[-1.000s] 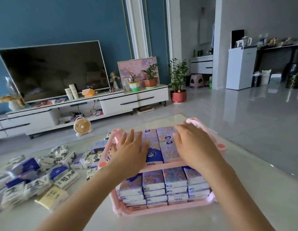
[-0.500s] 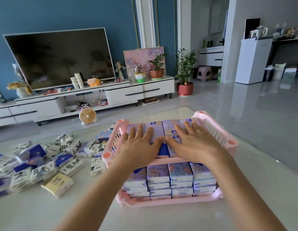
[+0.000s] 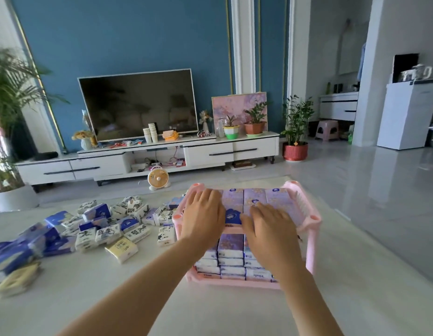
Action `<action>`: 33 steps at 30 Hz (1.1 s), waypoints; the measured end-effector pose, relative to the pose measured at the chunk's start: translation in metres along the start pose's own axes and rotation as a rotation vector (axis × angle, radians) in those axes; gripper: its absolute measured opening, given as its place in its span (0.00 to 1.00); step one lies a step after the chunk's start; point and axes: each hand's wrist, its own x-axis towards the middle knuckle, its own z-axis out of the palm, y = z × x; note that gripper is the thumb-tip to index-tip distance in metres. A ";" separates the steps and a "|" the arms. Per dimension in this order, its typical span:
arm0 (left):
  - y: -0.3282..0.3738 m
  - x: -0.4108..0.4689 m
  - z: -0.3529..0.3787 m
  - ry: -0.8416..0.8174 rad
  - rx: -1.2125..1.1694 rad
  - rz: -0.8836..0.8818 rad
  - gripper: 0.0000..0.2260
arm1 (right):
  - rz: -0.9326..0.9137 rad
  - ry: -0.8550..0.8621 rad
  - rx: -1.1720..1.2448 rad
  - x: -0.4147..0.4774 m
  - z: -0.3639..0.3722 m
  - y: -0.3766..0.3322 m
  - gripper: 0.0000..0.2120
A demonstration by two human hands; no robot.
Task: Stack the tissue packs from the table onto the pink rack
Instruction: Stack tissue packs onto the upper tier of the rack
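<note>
Both sets of fingers lie straight, palm down, on the top layer of tissue packs (image 3: 276,200): the left hand (image 3: 203,214) has its fingers (image 3: 205,197) close together at the shelf's left end, and the right hand (image 3: 268,226) has its fingers (image 3: 259,210) slightly spread near the front middle. These packs are soft, lilac, plastic-wrapped rectangles with a round blue emblem, laid side by side on the upper shelf of the pink rack (image 3: 312,219), a slatted plastic frame with round-capped corner posts. Its lower shelf holds more packs (image 3: 231,253) in tight piles; lettering on one reads upside down, seemingly "Vinda". The rack stands on a pale, smooth table (image 3: 210,309). To its left, loose packs (image 3: 108,229) lie scattered, blue, white with dark print, and a yellow pack (image 3: 122,249) nearest the arms. Beyond the table, a small orange fan (image 3: 158,178) sits on the glossy grey floor (image 3: 380,190) before a low white TV cabinet (image 3: 210,154). On it stand a dark television (image 3: 138,105) and a pink painting (image 3: 239,105), against a blue wall (image 3: 138,32).
</note>
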 end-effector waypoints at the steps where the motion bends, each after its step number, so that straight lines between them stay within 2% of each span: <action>1: -0.001 -0.009 0.000 -0.014 0.005 0.027 0.23 | 0.003 0.053 0.012 -0.007 0.002 -0.003 0.25; 5: -0.019 -0.048 0.001 -0.045 0.173 0.259 0.24 | -0.052 0.091 0.013 -0.026 0.007 -0.005 0.27; 8: -0.029 -0.067 0.002 -0.047 0.230 0.298 0.25 | -0.095 0.063 -0.009 -0.032 0.007 -0.001 0.28; 11: -0.026 -0.083 0.004 -0.022 0.127 0.231 0.26 | -0.071 0.071 0.050 -0.028 0.007 0.001 0.21; 16: -0.023 -0.114 0.012 -0.039 -0.002 0.120 0.28 | -0.080 0.153 0.064 -0.029 0.005 -0.005 0.15; 19: -0.034 -0.133 0.022 -0.049 -0.220 0.045 0.31 | -0.126 0.210 0.042 -0.027 0.006 -0.002 0.13; 21: -0.043 -0.142 0.028 -0.053 -0.311 -0.010 0.34 | -0.124 0.218 0.041 -0.027 0.009 0.000 0.16; 24: -0.065 -0.149 0.035 -0.063 -0.326 -0.060 0.30 | -0.115 0.257 -0.033 -0.029 0.019 0.001 0.16; 28: -0.112 -0.156 0.037 -0.006 -0.363 -0.213 0.23 | -0.015 0.301 -0.085 -0.040 0.034 -0.009 0.22; 31: -0.159 -0.158 0.028 0.126 -0.330 -0.237 0.17 | 0.058 0.343 0.021 -0.056 0.041 -0.034 0.26; 33: -0.190 -0.156 0.022 0.183 -0.288 -0.254 0.17 | 0.046 0.383 0.196 -0.063 0.044 -0.066 0.24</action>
